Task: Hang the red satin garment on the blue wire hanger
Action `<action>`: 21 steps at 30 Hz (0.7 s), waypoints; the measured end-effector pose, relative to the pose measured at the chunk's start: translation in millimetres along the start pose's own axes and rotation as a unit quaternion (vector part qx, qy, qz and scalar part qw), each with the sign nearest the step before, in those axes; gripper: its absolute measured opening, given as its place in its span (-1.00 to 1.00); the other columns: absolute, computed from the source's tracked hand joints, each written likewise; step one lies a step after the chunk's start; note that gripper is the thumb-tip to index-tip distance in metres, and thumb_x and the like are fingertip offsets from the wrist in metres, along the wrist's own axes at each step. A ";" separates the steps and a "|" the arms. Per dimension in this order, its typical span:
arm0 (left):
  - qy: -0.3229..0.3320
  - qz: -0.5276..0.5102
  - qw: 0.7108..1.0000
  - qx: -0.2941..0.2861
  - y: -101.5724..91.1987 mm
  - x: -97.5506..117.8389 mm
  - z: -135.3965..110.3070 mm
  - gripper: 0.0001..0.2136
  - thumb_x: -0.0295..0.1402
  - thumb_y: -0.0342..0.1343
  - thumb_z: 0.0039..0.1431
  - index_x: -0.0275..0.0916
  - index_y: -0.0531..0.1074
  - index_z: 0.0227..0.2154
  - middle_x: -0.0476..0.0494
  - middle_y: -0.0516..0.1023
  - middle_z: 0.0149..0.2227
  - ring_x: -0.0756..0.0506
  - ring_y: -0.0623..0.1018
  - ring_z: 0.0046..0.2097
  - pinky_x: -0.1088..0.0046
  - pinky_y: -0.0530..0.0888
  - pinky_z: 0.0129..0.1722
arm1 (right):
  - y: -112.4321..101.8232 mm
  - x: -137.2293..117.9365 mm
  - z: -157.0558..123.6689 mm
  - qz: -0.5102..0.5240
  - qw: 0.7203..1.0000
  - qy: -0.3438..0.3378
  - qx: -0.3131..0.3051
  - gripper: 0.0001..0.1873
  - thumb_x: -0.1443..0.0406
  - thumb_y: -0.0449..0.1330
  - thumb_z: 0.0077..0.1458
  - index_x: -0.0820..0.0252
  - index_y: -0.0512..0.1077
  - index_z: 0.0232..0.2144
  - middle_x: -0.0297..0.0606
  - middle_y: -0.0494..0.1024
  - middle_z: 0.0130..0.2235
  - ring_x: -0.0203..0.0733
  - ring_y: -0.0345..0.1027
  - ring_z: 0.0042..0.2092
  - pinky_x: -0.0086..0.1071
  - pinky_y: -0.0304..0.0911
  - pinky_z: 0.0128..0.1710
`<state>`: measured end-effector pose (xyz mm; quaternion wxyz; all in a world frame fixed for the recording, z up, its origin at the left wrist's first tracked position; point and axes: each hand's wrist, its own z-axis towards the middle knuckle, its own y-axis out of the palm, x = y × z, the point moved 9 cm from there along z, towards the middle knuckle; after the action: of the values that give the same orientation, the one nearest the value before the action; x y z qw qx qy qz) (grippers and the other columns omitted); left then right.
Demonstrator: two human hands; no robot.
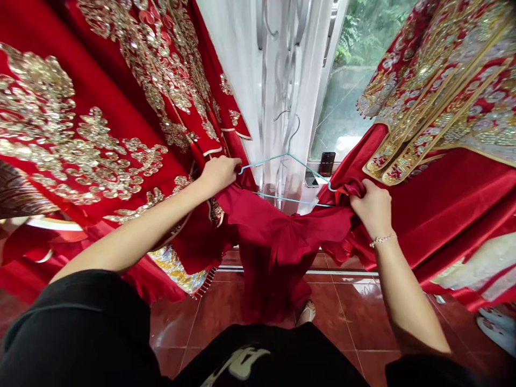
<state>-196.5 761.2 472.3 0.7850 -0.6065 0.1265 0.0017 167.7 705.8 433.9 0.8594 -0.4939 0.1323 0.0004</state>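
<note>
Hanger (287, 155) sits between the hands, just ahead of the dress (282, 228). Its long axis runs left to right, roughly parallel to the dress's top edge, dipping a bit toward the right in view. Hook points up and away from the body; can't tell if it bears on anything behind.

Left hand (220, 174): closed on the dress at its left upper corner, fingertips right at the hanger's left end. Can't tell if it also grips the hanger; fingers hide the contact.

Right hand (373, 204): closed on bunched fabric at the right upper corner, with the hanger's right end just short of the fist. Red fabric lies between that end and the knuckles. So left is the nearer hand to its hanger end, right has a small gap.

Dress: top edge stretched between the two fists, sagging in the middle, body hanging down toward the floor (226, 306) in front of the person. Lower bar of the hanger runs just above and behind the top edge, right end meeting the fabric.

Either side: embroidered gown (137, 140) by the left arm, beaded jacket (455, 102) beyond the right hand. Upright phone (327, 163) stands past the hanger's right arm.
</note>
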 end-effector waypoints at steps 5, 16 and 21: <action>-0.008 0.093 0.995 -0.034 -1.7 15.1 -9.6 -0.65 -0.50 -0.08 0.26 -0.42 0.44 0.04 -0.52 0.53 -0.02 -0.40 0.59 -0.03 0.16 0.50 -0.11 | 1.0 -41.6 -8.9 -0.087 0.985 -0.149 0.020 -0.85 0.32 0.12 0.12 0.26 0.45 -0.27 0.01 0.55 -0.22 0.01 0.32 -0.19 -0.32 -0.10 -0.40; -0.047 -0.149 0.983 -0.095 -9.0 -28.4 7.8 -0.70 -0.49 0.04 0.13 -0.31 0.48 -0.08 -0.10 0.54 -0.40 -0.10 0.61 -0.36 0.47 0.47 -0.29 | 7.0 31.3 44.7 0.261 0.963 0.058 -0.018 -0.79 0.50 0.22 -0.08 0.23 0.38 -0.66 -0.46 0.19 -0.67 -0.35 0.05 -0.49 -0.30 -0.05 -0.34; -0.088 -0.297 0.946 -0.094 8.7 -31.8 5.3 -0.71 -0.54 0.07 0.06 -0.31 0.48 -0.13 0.02 0.38 -0.56 0.00 0.45 -0.59 0.52 0.41 -0.47 | 33.5 71.0 22.3 0.400 0.900 0.173 0.000 -0.81 0.49 0.25 -0.13 0.23 0.40 -0.68 -0.49 0.21 -0.69 -0.39 0.03 -0.53 -0.31 -0.06 -0.41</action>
<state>-227.6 773.4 471.6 0.6977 -0.6847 -0.1300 -0.1659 236.9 732.6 399.9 0.7505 -0.3917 0.4651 0.2588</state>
